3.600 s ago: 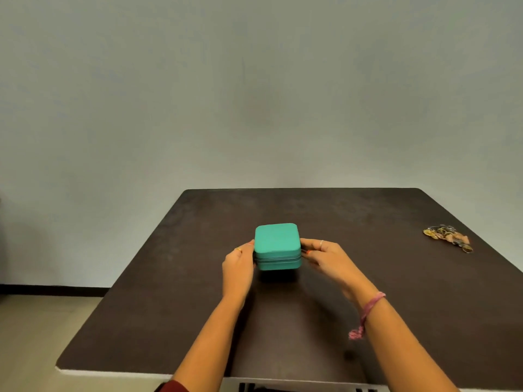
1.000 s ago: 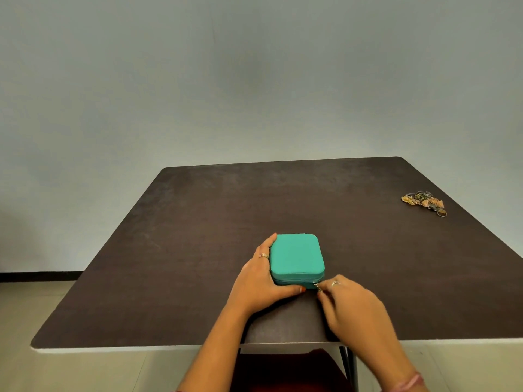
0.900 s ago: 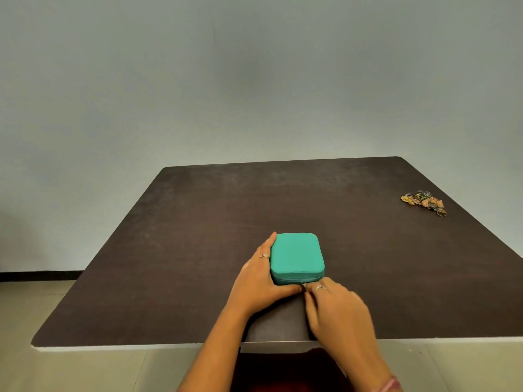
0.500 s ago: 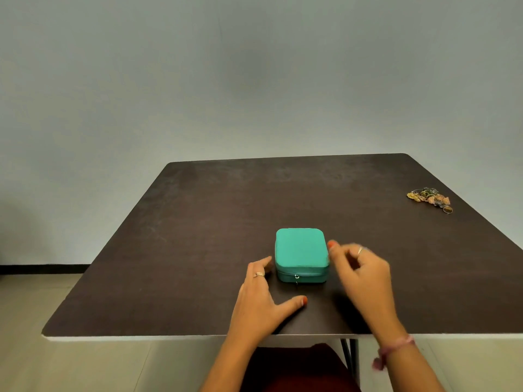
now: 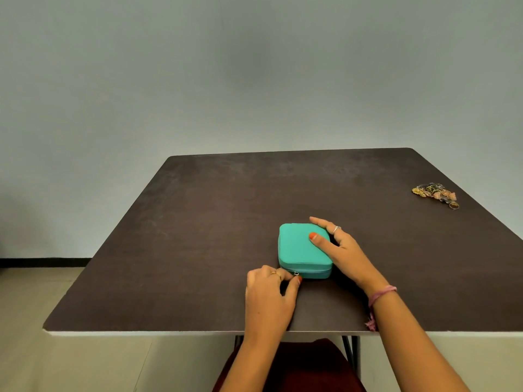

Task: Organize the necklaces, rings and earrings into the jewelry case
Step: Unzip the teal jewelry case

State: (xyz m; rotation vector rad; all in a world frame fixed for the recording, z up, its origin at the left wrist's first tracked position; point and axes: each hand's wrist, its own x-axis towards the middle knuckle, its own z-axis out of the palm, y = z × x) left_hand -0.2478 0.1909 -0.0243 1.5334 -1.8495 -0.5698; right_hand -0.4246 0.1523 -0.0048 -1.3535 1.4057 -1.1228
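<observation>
A teal jewelry case [image 5: 298, 251] lies flat and closed on the dark table [image 5: 215, 222], near the front edge. My left hand [image 5: 268, 295] pinches the small metal zipper pull [image 5: 296, 274] at the case's front left corner. My right hand [image 5: 341, 251] rests on the case's right side, thumb on the lid and fingers spread along the far right corner. A small heap of jewelry [image 5: 434, 192], tangled rings, earrings and chains, lies far off at the table's right edge.
The table's white front edge [image 5: 169, 333] runs just below my wrists. A grey wall stands behind the table. A beige floor shows at the left.
My right hand moved from beside the case onto its right side. My left hand left the tabletop and closed on the zipper pull, which an earlier frame showed in my right hand.
</observation>
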